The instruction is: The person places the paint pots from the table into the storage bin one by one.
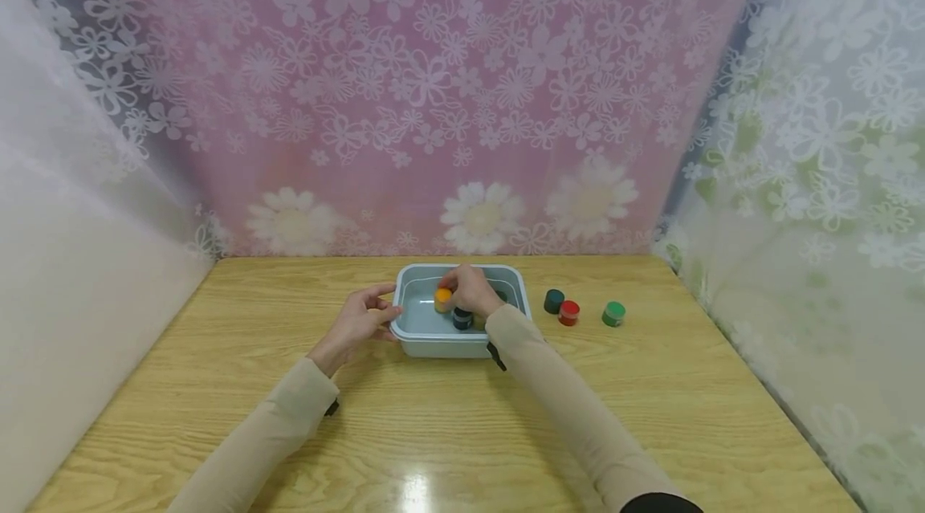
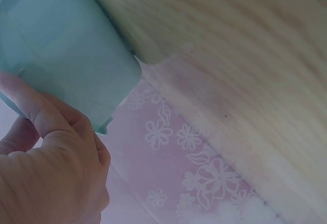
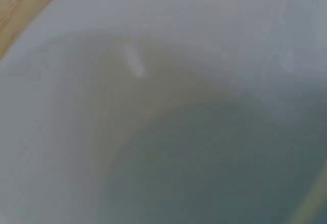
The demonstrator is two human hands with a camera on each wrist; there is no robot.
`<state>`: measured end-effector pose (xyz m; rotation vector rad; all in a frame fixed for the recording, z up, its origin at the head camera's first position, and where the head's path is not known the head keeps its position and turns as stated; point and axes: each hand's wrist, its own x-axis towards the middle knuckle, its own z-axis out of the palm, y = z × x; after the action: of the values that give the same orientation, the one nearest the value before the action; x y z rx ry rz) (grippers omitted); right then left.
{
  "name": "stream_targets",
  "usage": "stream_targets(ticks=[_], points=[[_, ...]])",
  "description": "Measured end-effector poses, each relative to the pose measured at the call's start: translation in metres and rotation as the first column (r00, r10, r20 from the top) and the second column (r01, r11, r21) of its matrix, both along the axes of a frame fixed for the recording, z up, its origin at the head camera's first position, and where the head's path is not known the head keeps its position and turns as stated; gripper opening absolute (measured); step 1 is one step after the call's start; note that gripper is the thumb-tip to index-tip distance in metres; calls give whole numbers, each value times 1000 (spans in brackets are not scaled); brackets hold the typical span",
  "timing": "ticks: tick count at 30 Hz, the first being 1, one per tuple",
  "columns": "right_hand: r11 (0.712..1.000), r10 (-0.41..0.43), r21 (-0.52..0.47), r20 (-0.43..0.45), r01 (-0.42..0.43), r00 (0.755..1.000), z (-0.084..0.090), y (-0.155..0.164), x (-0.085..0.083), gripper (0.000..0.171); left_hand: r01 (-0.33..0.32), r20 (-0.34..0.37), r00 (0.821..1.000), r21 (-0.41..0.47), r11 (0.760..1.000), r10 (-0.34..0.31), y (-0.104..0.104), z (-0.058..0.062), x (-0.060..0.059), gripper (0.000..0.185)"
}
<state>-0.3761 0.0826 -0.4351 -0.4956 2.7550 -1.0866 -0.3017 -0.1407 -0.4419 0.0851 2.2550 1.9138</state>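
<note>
A pale blue-grey plastic basin [image 1: 448, 347] stands on the table, with small paint jars inside. At its left wall, my left hand [image 1: 359, 315] grips the rim; the left wrist view shows the left hand [image 2: 56, 147] with its thumb over the edge of the basin [image 2: 71, 45]. My right hand [image 1: 472, 291] reaches down into the basin and pinches a yellow-orange jar [image 1: 442, 301] with its fingertips. A black jar [image 1: 462, 319] sits just below that hand, and a dark jar [image 1: 502, 296] shows partly behind it. The right wrist view is blurred, filled by the basin wall [image 3: 153, 9].
Right of the basin, a dark teal jar [image 1: 554, 301] and a red jar [image 1: 568, 313] stand close together. Farther right is a green jar [image 1: 613, 314]. Floral curtains [image 1: 477, 95] hang behind and at both sides of the wooden table [image 1: 405, 433].
</note>
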Motion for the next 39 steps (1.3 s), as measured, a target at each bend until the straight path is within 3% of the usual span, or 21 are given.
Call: stream_targets(ticks=[13, 22, 31, 39], points=[[1000, -20, 11, 5, 19, 1000, 3, -2, 3, 47, -4, 7, 1000, 11, 1000, 4, 1, 3, 0, 55], [999, -32, -38, 19, 32, 999, 8, 3, 5, 44, 0, 5, 1000, 19, 1000, 0, 0, 2, 0, 56], [996, 7, -93, 19, -5, 1000, 9, 8, 5, 40, -3, 7, 1000, 23, 1000, 3, 0, 2, 0, 55], [997, 38, -59, -35, -40, 999, 6, 6, -1, 38, -4, 7, 1000, 36, 999, 4, -2, -3, -4, 56]])
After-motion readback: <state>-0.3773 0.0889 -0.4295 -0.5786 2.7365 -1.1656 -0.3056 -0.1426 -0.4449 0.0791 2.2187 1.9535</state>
